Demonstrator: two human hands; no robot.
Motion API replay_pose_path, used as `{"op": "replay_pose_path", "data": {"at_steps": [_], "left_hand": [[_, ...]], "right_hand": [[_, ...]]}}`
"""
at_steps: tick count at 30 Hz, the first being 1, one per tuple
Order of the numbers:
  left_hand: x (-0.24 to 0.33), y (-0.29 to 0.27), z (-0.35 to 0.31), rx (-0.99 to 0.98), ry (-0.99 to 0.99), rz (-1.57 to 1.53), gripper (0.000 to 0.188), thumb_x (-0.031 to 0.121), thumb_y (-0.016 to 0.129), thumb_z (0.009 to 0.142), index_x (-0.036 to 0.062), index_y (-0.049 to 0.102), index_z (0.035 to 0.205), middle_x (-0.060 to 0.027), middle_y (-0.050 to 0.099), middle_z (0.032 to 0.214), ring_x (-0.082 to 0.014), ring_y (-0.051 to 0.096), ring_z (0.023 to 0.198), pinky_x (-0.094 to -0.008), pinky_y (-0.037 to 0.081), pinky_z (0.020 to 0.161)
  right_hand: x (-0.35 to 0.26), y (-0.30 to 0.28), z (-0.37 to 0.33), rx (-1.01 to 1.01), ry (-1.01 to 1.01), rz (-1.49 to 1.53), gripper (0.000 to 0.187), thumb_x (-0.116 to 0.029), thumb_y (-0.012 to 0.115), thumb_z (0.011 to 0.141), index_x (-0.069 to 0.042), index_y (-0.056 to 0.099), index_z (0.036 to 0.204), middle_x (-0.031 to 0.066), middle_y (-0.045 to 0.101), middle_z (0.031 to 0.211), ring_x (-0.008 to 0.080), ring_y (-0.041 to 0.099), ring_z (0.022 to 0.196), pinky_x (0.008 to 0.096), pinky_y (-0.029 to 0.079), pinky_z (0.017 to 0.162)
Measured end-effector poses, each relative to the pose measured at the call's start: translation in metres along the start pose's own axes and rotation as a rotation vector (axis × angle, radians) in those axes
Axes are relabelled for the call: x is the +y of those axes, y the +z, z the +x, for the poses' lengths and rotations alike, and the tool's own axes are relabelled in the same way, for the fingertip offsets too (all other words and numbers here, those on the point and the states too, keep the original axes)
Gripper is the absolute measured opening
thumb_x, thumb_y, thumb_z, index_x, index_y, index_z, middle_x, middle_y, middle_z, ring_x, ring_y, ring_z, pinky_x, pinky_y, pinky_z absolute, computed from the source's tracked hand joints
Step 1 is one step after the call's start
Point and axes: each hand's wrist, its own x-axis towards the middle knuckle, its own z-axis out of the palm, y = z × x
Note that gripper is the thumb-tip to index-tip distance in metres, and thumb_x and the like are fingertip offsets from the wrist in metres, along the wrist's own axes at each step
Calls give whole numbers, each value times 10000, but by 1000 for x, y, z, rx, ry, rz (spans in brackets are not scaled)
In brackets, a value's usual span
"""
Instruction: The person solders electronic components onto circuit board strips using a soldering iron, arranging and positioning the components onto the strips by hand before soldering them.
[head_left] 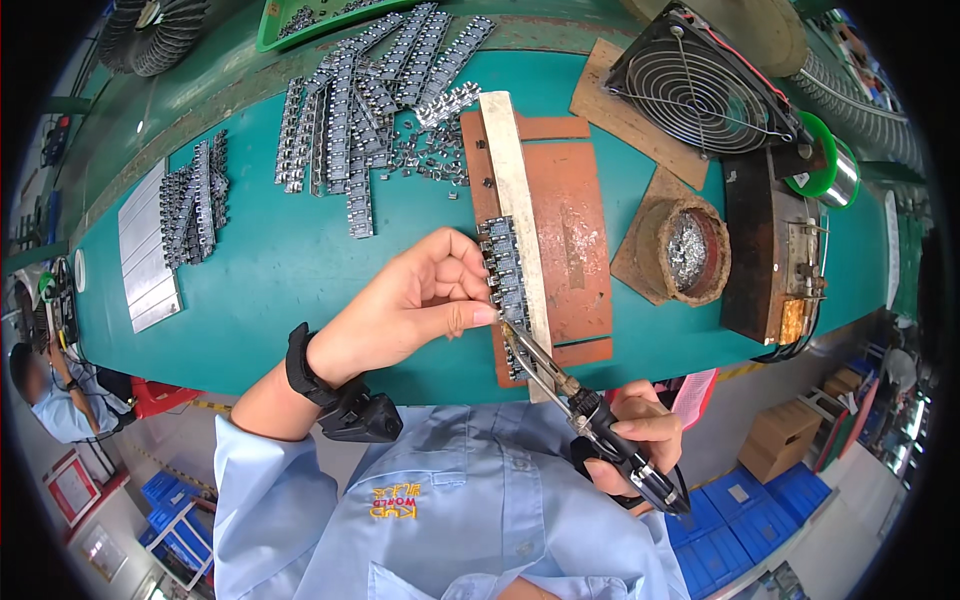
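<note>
A strip of small circuit boards (505, 262) lies lengthwise on a reddish-brown board (570, 235), along a pale wooden bar (517, 170). My left hand (425, 295) is at the strip's left edge, thumb and fingers closed together. Whatever they pinch is too small or hidden to make out. In my right hand (640, 435) is a soldering iron (610, 435) with a thin metal tube alongside its shaft. Its tip meets the strip close to my left thumb. The lower part of the strip is partly behind the iron.
Several board strips (340, 120) and loose small components (430, 155) lie beyond my left hand. More strips (200, 200) rest by a metal plate (150, 250). At right are a fan (700, 95), a round pot (690, 250), a solder spool (835, 170) and a metal box (755, 250).
</note>
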Motion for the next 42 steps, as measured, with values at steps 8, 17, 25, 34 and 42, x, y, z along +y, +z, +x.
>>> {"op": "replay_pose_path", "data": {"at_steps": [8,17,25,34,42], "left_hand": [[1,1,0,7,-6,4,261,-55,559,787,61,400,957,9,521,833,-49,522,746,-174,400,564],[1,1,1,5,-6,7,257,-48,566,786,64,404,952,11,525,831,-45,521,737,-173,400,564],[1,2,-1,13,-8,3,253,-42,567,786,65,406,949,11,524,827,-44,513,731,-172,397,568],[6,2,-2,29,-19,-1,255,-24,563,795,54,424,994,3,529,815,-47,502,716,-177,395,568],[23,-11,-5,457,248,772,123,28,603,768,23,538,872,-29,543,731,-68,503,637,-204,378,547]], "right_hand": [[0,0,0,-16,1,-5,446,-136,770,574,-23,498,909,28,521,498,137,427,400,289,338,535],[3,-1,-5,23,3,16,462,-154,769,588,-24,475,920,40,502,528,150,446,447,284,348,570],[17,26,17,535,202,47,450,-286,703,700,-47,411,945,86,511,794,136,451,700,271,372,621],[22,26,20,516,275,62,448,-265,696,705,-38,418,973,72,490,826,119,457,700,203,373,612],[23,23,16,487,247,64,427,-242,682,714,-36,419,980,68,486,814,116,460,702,207,373,621]]}}
